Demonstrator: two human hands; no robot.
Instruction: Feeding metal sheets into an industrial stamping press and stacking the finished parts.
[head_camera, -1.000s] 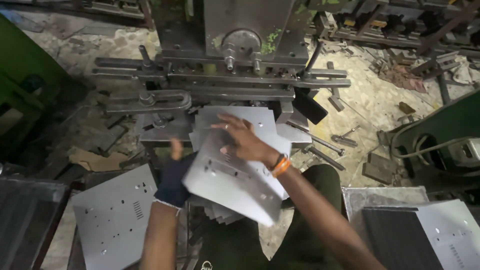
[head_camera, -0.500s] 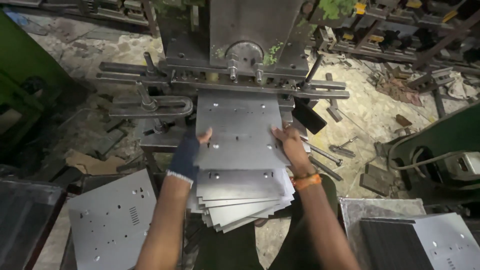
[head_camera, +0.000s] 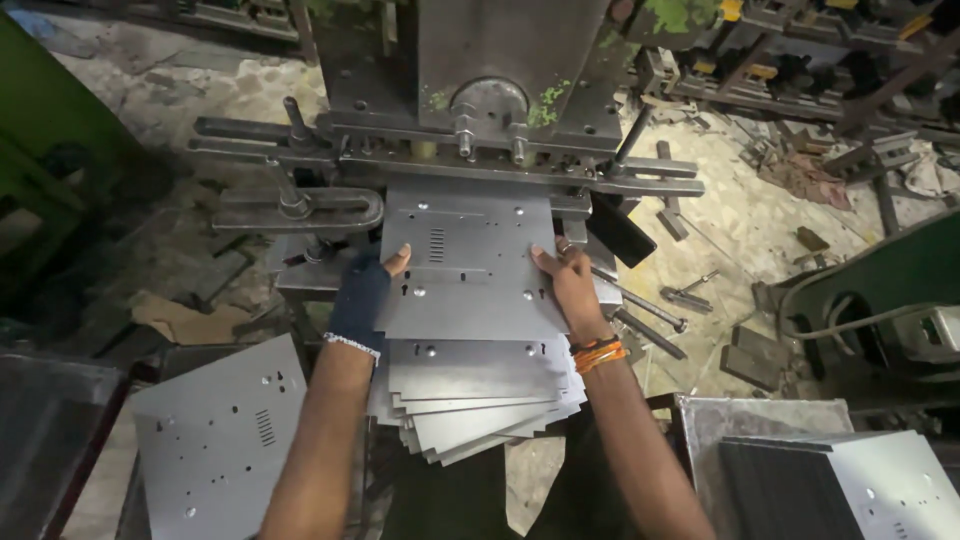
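Grimy concrete floor (head_camera: 150, 90) spreads around us, littered with scrap and bolts, with a grey press machine (head_camera: 500, 70) standing at twelve o'clock. Starting at nine o'clock, we see a green machine body (head_camera: 45, 120) at the far edge, then a torn piece of cardboard (head_camera: 185, 320) on the floor. At seven o'clock a punched steel panel (head_camera: 225, 430) lies flat on a low stack, well apart from our work. Next comes a curved steel bracket (head_camera: 300, 212) on the press bed. Our left hand (head_camera: 365, 290), in a dark fingerless glove with a beaded wristband, grips the left edge of the top sheet-metal panel (head_camera: 470, 270), thumb laid on its upper face. That panel, grey with slots and small holes, lies flat with its far end under the press head and its near end over a fanned stack of panels (head_camera: 480, 400) at six o'clock. Our right hand (head_camera: 570, 285), with orange bangles at the wrist, holds the panel's right edge, fingers spread on top. Past it, loose bolts (head_camera: 650, 325) lie on the floor at three o'clock. At five o'clock another pile of grey panels (head_camera: 880, 485) sits beside dark sheets, and a green machine frame (head_camera: 880, 290) closes the right side.
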